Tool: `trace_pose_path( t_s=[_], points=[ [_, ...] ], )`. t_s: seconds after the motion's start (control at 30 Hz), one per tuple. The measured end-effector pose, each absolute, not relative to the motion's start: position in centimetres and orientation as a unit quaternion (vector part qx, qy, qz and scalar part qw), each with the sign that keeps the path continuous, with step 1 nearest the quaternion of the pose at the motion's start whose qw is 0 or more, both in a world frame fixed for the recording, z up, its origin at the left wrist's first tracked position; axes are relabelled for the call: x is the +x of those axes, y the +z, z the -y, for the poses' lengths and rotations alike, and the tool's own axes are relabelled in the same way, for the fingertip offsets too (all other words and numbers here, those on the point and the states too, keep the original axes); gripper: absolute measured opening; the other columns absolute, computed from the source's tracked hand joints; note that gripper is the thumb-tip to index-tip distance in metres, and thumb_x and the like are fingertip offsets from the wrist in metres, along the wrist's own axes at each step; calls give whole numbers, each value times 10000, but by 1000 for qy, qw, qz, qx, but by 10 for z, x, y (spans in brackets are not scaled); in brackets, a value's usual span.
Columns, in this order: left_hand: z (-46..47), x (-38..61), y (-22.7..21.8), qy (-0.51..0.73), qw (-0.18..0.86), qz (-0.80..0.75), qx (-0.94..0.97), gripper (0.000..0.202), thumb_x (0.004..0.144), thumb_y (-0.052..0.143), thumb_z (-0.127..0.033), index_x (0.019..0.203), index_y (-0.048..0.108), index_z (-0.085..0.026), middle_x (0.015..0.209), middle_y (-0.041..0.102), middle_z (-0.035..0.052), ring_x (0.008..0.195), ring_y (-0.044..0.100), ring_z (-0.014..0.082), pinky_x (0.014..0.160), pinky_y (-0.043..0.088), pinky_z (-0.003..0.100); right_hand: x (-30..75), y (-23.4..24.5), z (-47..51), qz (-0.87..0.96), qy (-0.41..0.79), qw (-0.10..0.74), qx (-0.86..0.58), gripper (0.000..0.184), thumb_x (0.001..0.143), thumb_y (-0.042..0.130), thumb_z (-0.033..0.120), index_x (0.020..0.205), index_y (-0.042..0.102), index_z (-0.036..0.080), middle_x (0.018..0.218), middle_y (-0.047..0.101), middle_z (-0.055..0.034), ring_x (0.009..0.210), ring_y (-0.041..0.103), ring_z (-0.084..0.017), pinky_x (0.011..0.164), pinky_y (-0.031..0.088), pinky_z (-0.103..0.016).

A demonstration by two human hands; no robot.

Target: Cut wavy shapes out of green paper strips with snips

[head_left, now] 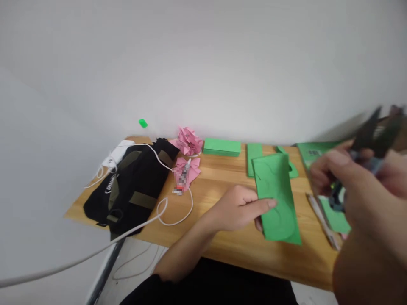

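My left hand (243,207) rests on the wooden table (219,186) and pinches the left edge of a folded green paper sheet (278,199), thumb under it. My right hand (352,178) is raised close to the camera at the right, blurred by motion, with its fingers closed round a dark pair of scissors (378,131) whose blades point up and stand apart. The scissors are above and to the right of the green sheet, not touching it.
A black bag (133,186) with a white cable (171,212) lies at the table's left. Crumpled pink paper (189,142), a green paper stack (221,147) and more green pieces (254,154) lie along the wall. Another green sheet (335,218) lies under my right hand.
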State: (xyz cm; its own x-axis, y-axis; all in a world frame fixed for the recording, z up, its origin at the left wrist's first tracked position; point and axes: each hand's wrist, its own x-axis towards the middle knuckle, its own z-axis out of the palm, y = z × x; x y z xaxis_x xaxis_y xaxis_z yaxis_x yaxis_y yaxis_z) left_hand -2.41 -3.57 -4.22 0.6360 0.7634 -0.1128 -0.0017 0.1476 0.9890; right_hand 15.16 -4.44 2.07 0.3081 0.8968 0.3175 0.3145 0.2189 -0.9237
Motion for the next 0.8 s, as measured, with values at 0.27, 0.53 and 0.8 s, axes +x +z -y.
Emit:
trace_pose_path(
  t_s=[0.27, 0.53, 0.8],
  points=[
    [44, -34, -26, 179, 750, -254, 584, 441, 881, 623, -481, 566, 627, -173, 533, 623, 14, 512, 597, 103, 539, 457, 205, 157, 37, 22, 587, 401, 468, -525, 538, 661, 824, 617, 552, 475, 222, 566, 522, 17, 495, 435, -104, 404, 321, -243],
    [47, -36, -29, 132, 728, -240, 628, 474, 918, 572, -457, 553, 587, -154, 563, 635, 49, 536, 588, 119, 525, 433, 218, 161, 46, 14, 656, 459, 348, -488, 504, 735, 778, 549, 561, 439, 219, 547, 444, 40, 562, 445, -113, 531, 354, -265],
    [48, -38, -27, 98, 722, -232, 644, 484, 910, 572, -479, 549, 561, -157, 557, 610, 46, 551, 558, 116, 540, 409, 228, 159, 59, 15, 661, 512, 291, -466, 388, 716, 769, 206, 598, 400, 215, 586, 429, 55, 604, 473, -97, 557, 393, -235]
  ],
)
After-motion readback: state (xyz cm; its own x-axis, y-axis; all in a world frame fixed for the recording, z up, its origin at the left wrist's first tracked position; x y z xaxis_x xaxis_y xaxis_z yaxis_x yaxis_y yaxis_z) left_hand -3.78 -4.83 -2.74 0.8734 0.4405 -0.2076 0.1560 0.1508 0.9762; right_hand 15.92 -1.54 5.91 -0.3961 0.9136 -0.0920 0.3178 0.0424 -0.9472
